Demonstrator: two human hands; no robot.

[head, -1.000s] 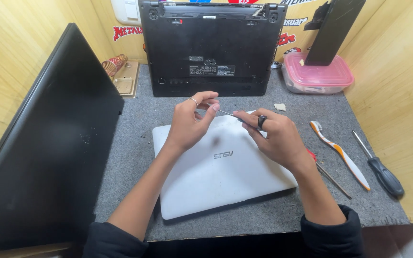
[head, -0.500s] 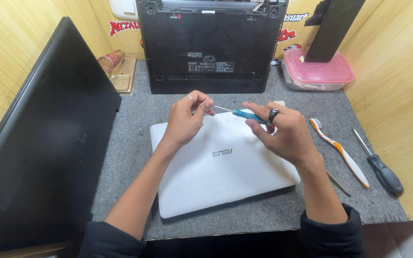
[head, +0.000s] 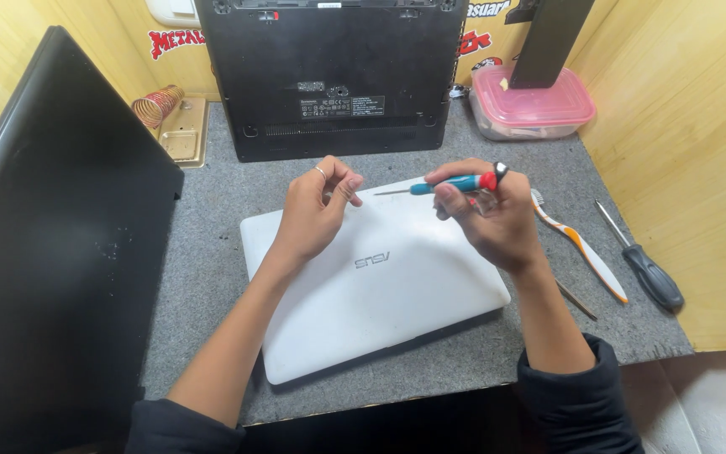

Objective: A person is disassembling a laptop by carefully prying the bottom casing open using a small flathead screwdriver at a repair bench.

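Holding a small blue-handled screwdriver (head: 447, 182) level in closed fingers, the right hand (head: 493, 220) hovers over the rear edge of a closed white laptop (head: 371, 282) on the grey bench (head: 212, 252). Left hand (head: 317, 210): loosely curled, fingertips pinched together near the driver's tip; whether anything sits between them cannot be told. Risk, as judged: the bare tip could slip and scratch the white lid, or a small part could drop onto the felt. Against half a second ago: driver lifted slightly, hands a little further apart. Nearby: toothbrush (head: 581, 248), black-handled screwdriver (head: 644, 269), black laptop base (head: 338, 76).
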